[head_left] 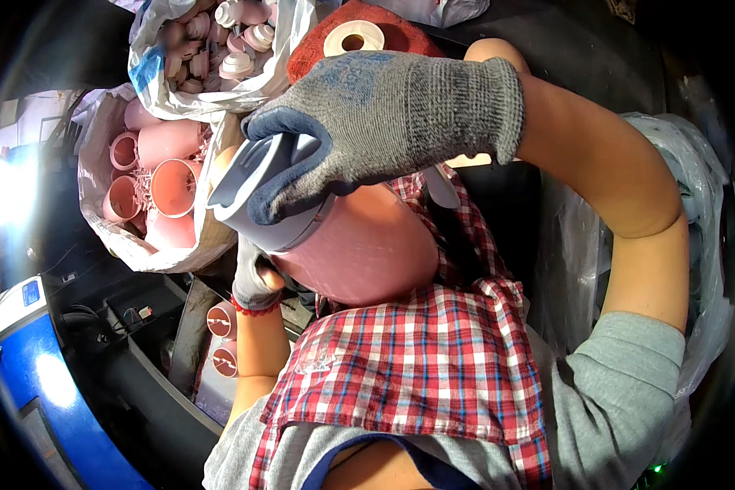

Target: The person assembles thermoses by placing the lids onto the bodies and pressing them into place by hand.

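A rounded pink jug (366,249) lies tilted against my apron, its pale grey-blue collar (294,227) pointing up and to the left. Wearing a grey knitted glove with a dark palm, my right hand (322,131) is closed round the grey top part, thumb on the near side and fingers over the far side. My left hand (253,273), also gloved and with a red bracelet at the wrist, is at the jug's lower left side and appears to hold it. The jug hides most of its fingers.
At upper left, a white sack (220,253) holds pink cylindrical shells (173,186); another bag (298,24) holds pink and white lids (238,65). A white ring (354,37) lies on a red cushion (400,37). Blue equipment (65,392) stands left, a clear plastic bag (584,220) right.
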Available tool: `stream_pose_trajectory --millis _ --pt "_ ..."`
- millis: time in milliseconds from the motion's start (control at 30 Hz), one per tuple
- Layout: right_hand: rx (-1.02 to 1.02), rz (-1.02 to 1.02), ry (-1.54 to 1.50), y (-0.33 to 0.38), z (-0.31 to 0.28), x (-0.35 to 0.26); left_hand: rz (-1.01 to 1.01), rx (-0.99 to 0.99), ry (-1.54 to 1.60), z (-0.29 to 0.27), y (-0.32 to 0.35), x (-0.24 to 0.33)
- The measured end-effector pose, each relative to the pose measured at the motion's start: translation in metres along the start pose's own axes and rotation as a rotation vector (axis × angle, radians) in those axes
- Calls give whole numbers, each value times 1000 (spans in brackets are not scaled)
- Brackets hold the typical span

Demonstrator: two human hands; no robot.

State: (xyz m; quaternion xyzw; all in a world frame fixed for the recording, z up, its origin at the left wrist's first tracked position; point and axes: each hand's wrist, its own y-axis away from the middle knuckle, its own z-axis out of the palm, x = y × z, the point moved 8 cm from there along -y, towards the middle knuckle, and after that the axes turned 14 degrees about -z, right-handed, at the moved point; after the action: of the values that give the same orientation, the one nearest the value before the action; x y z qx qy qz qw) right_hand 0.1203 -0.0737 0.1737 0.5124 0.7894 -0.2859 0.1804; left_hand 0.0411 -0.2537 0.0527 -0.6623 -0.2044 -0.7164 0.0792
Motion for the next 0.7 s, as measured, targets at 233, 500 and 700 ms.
stream_pose_trajectory --millis 233,500,700 --pt "74 -45 -115 -4 15 12 -118 111 -50 10 7 -2" --pt "155 -42 -31 8 17 15 -148 50 -25 9 1 -16" --pt "96 44 91 12 25 33 -139 74 -58 17 -13 -14"
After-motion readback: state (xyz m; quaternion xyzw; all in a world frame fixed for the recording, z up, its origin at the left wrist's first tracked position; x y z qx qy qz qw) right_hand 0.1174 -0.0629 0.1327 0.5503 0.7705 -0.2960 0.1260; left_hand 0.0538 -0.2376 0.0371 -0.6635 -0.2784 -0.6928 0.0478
